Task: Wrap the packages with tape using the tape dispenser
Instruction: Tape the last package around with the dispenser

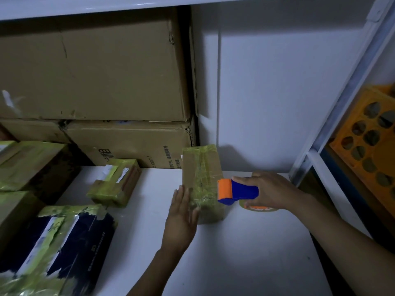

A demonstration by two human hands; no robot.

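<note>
The package (pixel 201 174) is lying lengthwise on the white tabletop (pixel 235 253), near its middle, and is carrying yellowish tape bands. The left hand (pixel 181 212) is pressing flat against the package's near left side, fingers straight, grasping nothing. The right hand (pixel 269 191) is gripping the blue body of the tape dispenser (pixel 237 192), fingers curled round it. The dispenser's orange head is touching the package's right edge. The tape roll (pixel 259 208) is showing beneath the right hand. A smaller taped package (pixel 115 181) is sitting to the left, well apart. Large cartons (pixel 96 77) are standing behind.
</note>
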